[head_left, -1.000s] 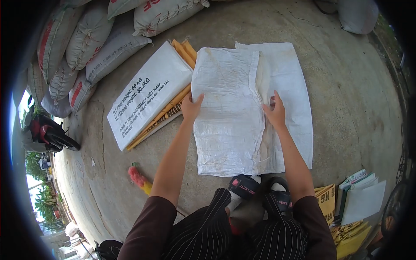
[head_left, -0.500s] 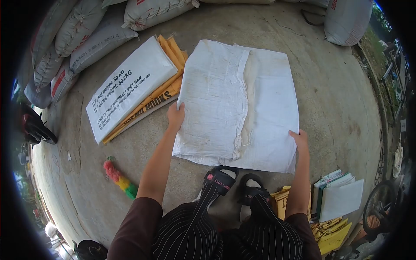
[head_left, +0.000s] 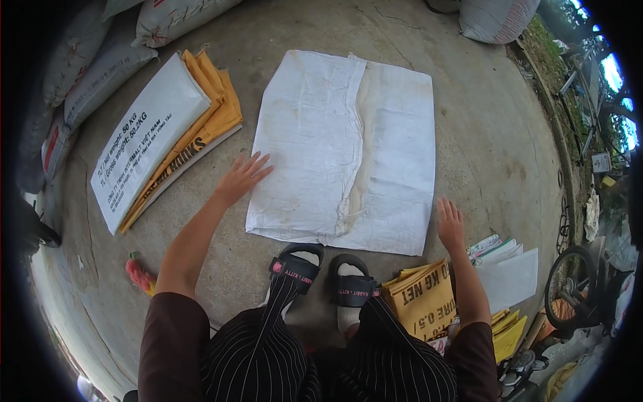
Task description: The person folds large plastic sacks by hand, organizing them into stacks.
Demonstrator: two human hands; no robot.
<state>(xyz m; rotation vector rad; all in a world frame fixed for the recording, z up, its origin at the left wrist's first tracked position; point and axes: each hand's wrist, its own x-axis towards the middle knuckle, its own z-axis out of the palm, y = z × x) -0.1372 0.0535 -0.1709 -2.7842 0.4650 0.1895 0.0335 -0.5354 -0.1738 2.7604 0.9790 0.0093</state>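
Where the head camera looks down, a white sack (head_left: 311, 147) lies flat on the concrete floor (head_left: 492, 134). The left hand (head_left: 243, 179), fingers spread and holding nothing, overlaps the sack's left edge; the right hand (head_left: 451, 224), fingers extended, likewise unladen, is just beside its right edge.

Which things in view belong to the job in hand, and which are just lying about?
Likely in the job: white sacking between left hand and right hand; perhaps the stack of folded sacks.

Apparently lying about: bulging sacks, red fluffy object, wheel.
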